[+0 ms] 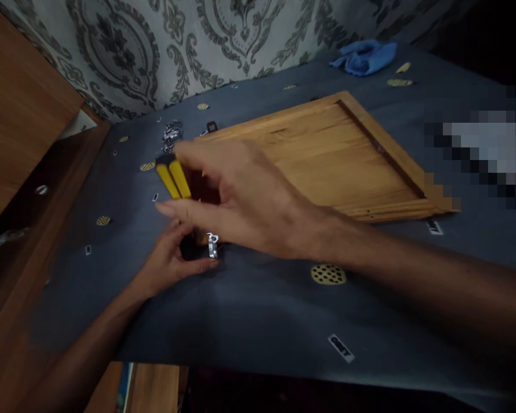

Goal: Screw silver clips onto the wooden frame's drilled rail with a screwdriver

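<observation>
My right hand (pixel 236 195) reaches across from the right and grips a tool with yellow handles (pixel 174 178), held above the dark grey cloth (pixel 262 310). Below it my left hand (pixel 174 261) rests on the cloth, its fingers pinched round a small silver metal bracket (pixel 212 245) and a dark part that I cannot make out. A wooden panel (pixel 339 160) with a raised frame lies flat just behind and to the right of both hands.
Small metal fittings (pixel 172 133) lie near the wall behind the tool. A blue rag (pixel 364 56) sits at the far right. A wooden cabinet (pixel 17 109) stands at the left. The patterned cloth ends at the near edge.
</observation>
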A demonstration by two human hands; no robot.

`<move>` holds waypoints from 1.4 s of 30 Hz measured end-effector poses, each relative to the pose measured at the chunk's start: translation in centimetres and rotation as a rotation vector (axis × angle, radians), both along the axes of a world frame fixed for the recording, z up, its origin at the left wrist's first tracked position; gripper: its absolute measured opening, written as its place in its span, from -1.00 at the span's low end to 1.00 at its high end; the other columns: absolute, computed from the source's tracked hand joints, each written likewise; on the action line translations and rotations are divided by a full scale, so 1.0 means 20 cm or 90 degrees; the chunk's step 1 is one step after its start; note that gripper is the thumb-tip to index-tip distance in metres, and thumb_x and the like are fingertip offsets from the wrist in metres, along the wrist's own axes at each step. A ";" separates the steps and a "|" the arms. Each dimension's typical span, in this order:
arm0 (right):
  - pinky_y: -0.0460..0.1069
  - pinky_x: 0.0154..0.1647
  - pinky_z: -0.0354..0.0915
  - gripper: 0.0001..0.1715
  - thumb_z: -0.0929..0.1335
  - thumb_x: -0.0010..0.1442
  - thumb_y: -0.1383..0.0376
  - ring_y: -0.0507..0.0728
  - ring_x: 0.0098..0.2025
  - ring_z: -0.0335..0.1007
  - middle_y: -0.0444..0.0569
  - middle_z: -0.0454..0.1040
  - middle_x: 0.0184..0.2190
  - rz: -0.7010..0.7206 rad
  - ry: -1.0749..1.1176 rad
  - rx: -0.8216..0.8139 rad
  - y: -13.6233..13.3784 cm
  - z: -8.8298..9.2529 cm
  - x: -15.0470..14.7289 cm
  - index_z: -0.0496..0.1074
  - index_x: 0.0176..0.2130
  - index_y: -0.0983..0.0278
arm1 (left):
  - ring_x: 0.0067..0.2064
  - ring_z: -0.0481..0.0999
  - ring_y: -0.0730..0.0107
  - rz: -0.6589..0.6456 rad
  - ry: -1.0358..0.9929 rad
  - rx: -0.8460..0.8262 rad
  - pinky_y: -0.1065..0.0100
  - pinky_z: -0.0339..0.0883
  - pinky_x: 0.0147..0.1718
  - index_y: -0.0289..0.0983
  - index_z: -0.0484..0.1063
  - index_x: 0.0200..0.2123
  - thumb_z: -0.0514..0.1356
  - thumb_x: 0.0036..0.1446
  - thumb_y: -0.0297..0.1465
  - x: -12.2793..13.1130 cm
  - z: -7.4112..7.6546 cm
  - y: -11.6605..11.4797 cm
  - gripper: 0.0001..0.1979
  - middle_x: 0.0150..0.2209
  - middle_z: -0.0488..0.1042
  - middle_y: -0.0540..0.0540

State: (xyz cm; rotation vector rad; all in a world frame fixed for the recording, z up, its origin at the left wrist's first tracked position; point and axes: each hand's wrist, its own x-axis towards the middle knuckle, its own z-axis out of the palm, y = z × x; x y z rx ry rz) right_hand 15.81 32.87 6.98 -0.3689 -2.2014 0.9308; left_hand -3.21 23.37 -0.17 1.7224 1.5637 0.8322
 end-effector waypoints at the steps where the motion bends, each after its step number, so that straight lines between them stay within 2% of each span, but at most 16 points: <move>1: -0.06 -0.29 0.22 -0.66 0.36 0.36 0.21 0.00 -0.32 0.29 -0.20 0.33 -0.40 -0.008 0.023 -0.011 0.01 0.01 0.00 0.18 -0.39 0.21 | -0.07 0.50 0.10 -0.005 0.012 0.013 0.06 0.42 0.02 -0.19 0.58 -0.18 0.51 -0.03 -0.14 0.00 0.00 0.00 -0.60 -0.17 0.54 -0.09; 3: -0.07 -0.29 0.23 -0.74 0.36 0.36 0.24 0.00 -0.29 0.31 -0.18 0.35 -0.34 -0.029 0.040 -0.019 0.02 0.02 0.01 0.24 -0.33 0.22 | -0.17 0.45 0.20 -0.009 0.027 0.041 0.17 0.42 -0.11 -0.20 0.56 -0.25 0.50 -0.03 -0.12 0.00 0.00 0.00 -0.63 -0.23 0.46 -0.06; 6: -0.06 -0.30 0.14 -0.61 0.42 0.32 0.27 -0.02 -0.34 0.24 -0.21 0.29 -0.39 -0.068 0.004 0.012 0.02 0.04 0.01 0.16 -0.40 0.23 | -0.23 0.40 0.27 -0.010 0.031 0.055 0.26 0.39 -0.21 -0.21 0.52 -0.29 0.50 -0.02 -0.11 0.00 0.00 0.01 -0.62 -0.27 0.40 -0.02; 9: -0.03 -0.33 0.02 -0.48 0.43 0.30 0.31 -0.02 -0.41 0.11 -0.23 0.20 -0.47 -0.058 -0.031 0.035 0.01 0.03 0.01 0.04 -0.47 0.21 | -0.19 0.40 0.25 -0.016 0.031 0.053 0.25 0.38 -0.16 -0.22 0.48 -0.33 0.48 0.00 -0.11 0.00 0.00 0.01 -0.64 -0.26 0.42 -0.04; 12: -0.01 -0.38 -0.05 -0.49 0.41 0.31 0.37 -0.01 -0.46 0.03 -0.24 0.16 -0.50 -0.027 -0.061 0.011 0.01 0.01 0.00 0.03 -0.48 0.20 | -0.16 0.40 0.21 -0.020 0.038 0.049 0.21 0.35 -0.11 -0.22 0.45 -0.40 0.48 0.01 -0.13 0.00 0.00 0.01 -0.64 -0.26 0.43 -0.04; 17: 0.00 -0.40 -0.08 -0.49 0.40 0.31 0.38 0.01 -0.46 0.02 -0.24 0.15 -0.50 -0.013 -0.072 -0.001 0.00 0.01 0.01 0.01 -0.47 0.18 | -0.11 0.41 0.15 -0.012 0.035 0.031 0.16 0.34 -0.07 -0.21 0.46 -0.38 0.48 0.00 -0.12 0.00 0.01 0.01 -0.65 -0.20 0.44 -0.07; 26: -0.01 -0.39 -0.04 -0.49 0.41 0.33 0.32 0.00 -0.46 0.03 -0.23 0.16 -0.50 -0.021 -0.086 0.001 0.02 0.00 0.01 0.03 -0.46 0.19 | -0.14 0.42 0.20 -0.029 0.038 0.053 0.20 0.37 -0.10 -0.22 0.45 -0.39 0.48 0.02 -0.13 0.01 0.02 0.01 -0.65 -0.22 0.43 -0.04; 34: 0.00 -0.39 -0.03 -0.51 0.40 0.32 0.35 0.00 -0.46 0.05 -0.23 0.18 -0.50 -0.008 -0.089 0.010 0.02 0.01 0.02 0.04 -0.47 0.18 | -0.18 0.42 0.22 -0.020 0.041 0.050 0.22 0.36 -0.17 -0.22 0.48 -0.37 0.48 0.00 -0.14 0.00 0.01 0.01 -0.66 -0.25 0.43 -0.04; 36: -0.01 -0.41 0.00 -0.53 0.39 0.32 0.34 0.00 -0.46 0.08 -0.24 0.19 -0.51 0.007 -0.085 -0.006 0.02 0.01 0.02 0.05 -0.46 0.18 | -0.18 0.44 0.19 -0.011 0.045 0.043 0.20 0.36 -0.17 -0.22 0.50 -0.33 0.49 -0.02 -0.16 0.00 0.00 0.01 -0.66 -0.24 0.47 -0.05; 39: -0.07 -0.46 0.08 -0.58 0.38 0.32 0.35 -0.03 -0.46 0.19 -0.27 0.22 -0.51 0.059 -0.085 -0.093 0.02 0.01 0.01 0.08 -0.43 0.18 | -0.19 0.47 0.17 0.001 0.040 0.017 0.17 0.38 -0.16 -0.22 0.53 -0.25 0.50 -0.03 -0.18 -0.02 -0.02 0.00 -0.64 -0.26 0.52 -0.06; 42: -0.16 -0.44 0.19 -0.73 0.35 0.32 0.43 -0.08 -0.41 0.32 -0.29 0.33 -0.45 0.142 -0.088 -0.181 0.03 0.01 0.02 0.21 -0.36 0.20 | -0.20 0.47 0.17 0.002 0.033 0.018 0.17 0.39 -0.15 -0.22 0.54 -0.26 0.51 -0.05 -0.18 -0.02 -0.03 0.00 -0.64 -0.27 0.53 -0.06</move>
